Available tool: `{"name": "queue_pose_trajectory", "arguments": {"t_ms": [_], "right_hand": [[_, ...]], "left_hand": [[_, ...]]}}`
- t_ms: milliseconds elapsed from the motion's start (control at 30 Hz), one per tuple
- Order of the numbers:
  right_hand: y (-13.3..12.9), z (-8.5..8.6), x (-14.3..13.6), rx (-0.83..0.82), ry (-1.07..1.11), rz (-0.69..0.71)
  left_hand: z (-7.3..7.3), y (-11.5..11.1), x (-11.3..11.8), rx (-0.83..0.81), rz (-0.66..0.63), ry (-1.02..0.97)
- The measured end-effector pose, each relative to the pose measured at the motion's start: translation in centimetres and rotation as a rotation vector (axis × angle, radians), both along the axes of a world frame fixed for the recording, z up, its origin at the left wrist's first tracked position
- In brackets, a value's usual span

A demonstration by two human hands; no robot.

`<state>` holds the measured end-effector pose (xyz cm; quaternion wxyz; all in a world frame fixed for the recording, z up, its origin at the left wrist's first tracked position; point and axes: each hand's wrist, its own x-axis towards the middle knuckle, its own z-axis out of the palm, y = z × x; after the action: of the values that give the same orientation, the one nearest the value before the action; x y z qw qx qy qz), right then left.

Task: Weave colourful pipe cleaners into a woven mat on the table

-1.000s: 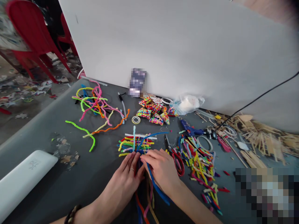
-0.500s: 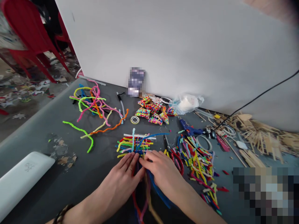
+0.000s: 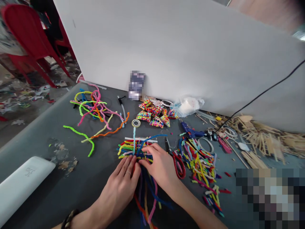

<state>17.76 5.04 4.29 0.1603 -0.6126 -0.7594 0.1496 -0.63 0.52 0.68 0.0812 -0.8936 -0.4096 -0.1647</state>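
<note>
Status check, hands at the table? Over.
Left hand and right hand on the colourful weave. Long strips trail toward the wearer. Scissors close beside right hand, maybe crowding it.

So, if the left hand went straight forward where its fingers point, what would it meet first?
The left hand would likely meet the woven colourful strips first; it seems to touch their near edge, though depth is unclear.

I list: one red chair (image 3: 22,30), far left; one white power bank (image 3: 26,183), near left; wooden sticks (image 3: 269,133), right; one plastic bag (image 3: 189,106) beside the white panel (image 3: 166,47).
</note>
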Motion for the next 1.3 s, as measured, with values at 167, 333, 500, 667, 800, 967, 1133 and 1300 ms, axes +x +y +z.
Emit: {"name": "queue_pose_trajectory", "arguments": {"t_ms": [167,333,500,667,800,967,1133,1300], "right_hand": [[0.3,-0.3,0.1,-0.025,-0.014,0.025],[0.8,-0.5,0.0,-0.051,0.131,0.116],[0.7,-0.3,0.2,-0.024,0.184,0.152],[0.1,-0.8,0.6,0.117,0.111,0.220],[0.0,-1.0,0.6,0.219,0.010,0.295],[0.2,-0.6,0.6,0.289,-0.125,0.435],[0.5,-0.3,1.0,0.212,-0.214,0.579],[1.1,0.4,0.5,0.062,-0.098,0.501]], "left_hand": [[-0.4,-0.4,0.3,0.033,0.048,0.036],[-0.7,-0.5,0.6,0.024,0.056,0.010],[-0.6,-0.7,0.8,0.056,0.072,0.002],[-0.3,-0.7,0.9,0.081,0.088,0.018],[-0.5,-0.8,1.0,0.097,0.078,0.007],[-0.8,-1.1,1.1,0.096,0.083,0.006],[-1.0,-1.4,1.1,0.125,0.131,0.025],[-0.9,-1.3,0.9,0.104,0.165,0.047]]}}
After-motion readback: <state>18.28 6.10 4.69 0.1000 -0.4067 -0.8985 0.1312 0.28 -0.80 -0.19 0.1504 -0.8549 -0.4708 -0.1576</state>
